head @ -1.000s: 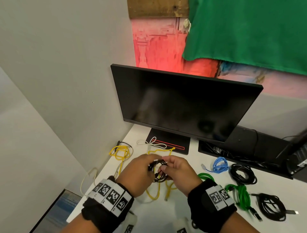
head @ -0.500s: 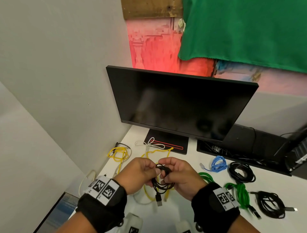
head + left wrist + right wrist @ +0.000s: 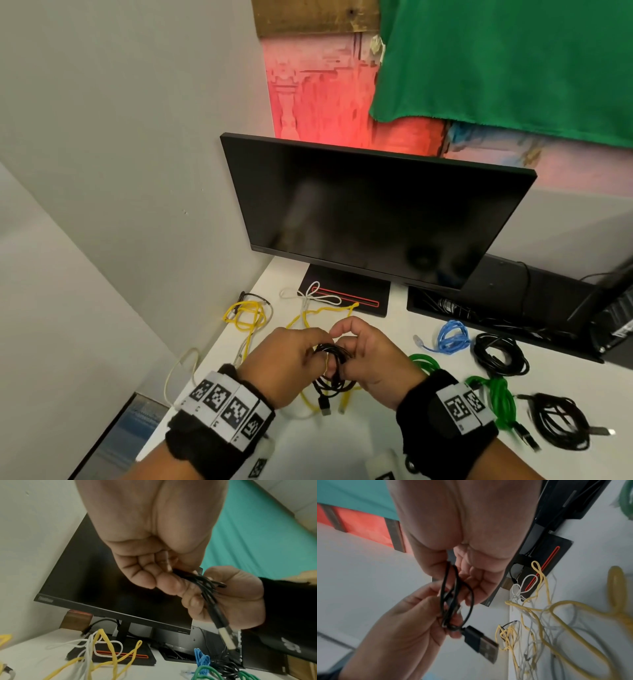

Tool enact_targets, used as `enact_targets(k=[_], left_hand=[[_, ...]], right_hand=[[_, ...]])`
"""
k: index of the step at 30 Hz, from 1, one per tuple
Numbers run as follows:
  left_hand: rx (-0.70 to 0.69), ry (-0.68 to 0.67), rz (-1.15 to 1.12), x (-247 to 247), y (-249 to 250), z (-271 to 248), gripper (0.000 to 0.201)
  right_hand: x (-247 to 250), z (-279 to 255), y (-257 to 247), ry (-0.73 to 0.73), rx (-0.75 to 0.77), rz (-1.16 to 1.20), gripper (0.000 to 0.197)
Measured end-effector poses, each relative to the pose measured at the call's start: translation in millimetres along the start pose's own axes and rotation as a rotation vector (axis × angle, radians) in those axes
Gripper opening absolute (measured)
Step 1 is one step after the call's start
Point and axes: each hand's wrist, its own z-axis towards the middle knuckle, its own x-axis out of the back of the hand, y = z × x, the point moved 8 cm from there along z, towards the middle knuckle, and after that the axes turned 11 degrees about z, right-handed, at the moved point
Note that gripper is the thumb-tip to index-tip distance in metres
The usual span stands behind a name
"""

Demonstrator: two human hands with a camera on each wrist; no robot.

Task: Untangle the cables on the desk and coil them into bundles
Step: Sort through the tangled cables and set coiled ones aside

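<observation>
A small coil of black USB cable [image 3: 334, 378] hangs between my two hands above the front of the white desk [image 3: 342, 445]. My left hand [image 3: 306, 349] pinches the coil's left side with curled fingers [image 3: 145, 577]. My right hand [image 3: 358, 349] grips the right side, its fingers [image 3: 476, 586] curled round the loops. The cable's USB plug [image 3: 479, 641] dangles below the coil. Under the hands, a loose yellow cable [image 3: 318, 313] and a white cable [image 3: 317, 294] lie tangled on the desk.
A black monitor [image 3: 370, 212] stands behind on its base. A yellow coil [image 3: 245, 315] lies at left near the wall. To the right lie a blue bundle [image 3: 452, 337], a green cable [image 3: 496, 401] and two black bundles [image 3: 498, 353], [image 3: 561, 425]. The desk edge drops off at left.
The USB plug end has come free and now hangs below the coil. Both hands stay close together on the black cable, with the fingers shifted round the loops.
</observation>
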Motion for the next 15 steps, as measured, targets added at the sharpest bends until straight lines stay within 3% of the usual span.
enact_targets(k=[3, 6, 10, 15], left_hand=[[0.022, -0.05, -0.01, -2, -5, -2, 0.014], [0.102, -0.148, -0.26, -10, -11, -5, 0.023], [0.167, -0.16, -0.43, -7, -17, -3, 0.022], [0.23, -0.198, -0.631, -9, -19, -4, 0.022]], right_hand=[[-6, -5, -4, 0.011, 0.069, -0.189, 0.038], [-13, -9, -14, -0.006, 0.122, -0.293, 0.031], [-20, -13, -27, 0.012, 0.231, -0.43, 0.028], [-17, -15, -43, 0.167, 0.411, -0.579, 0.024]])
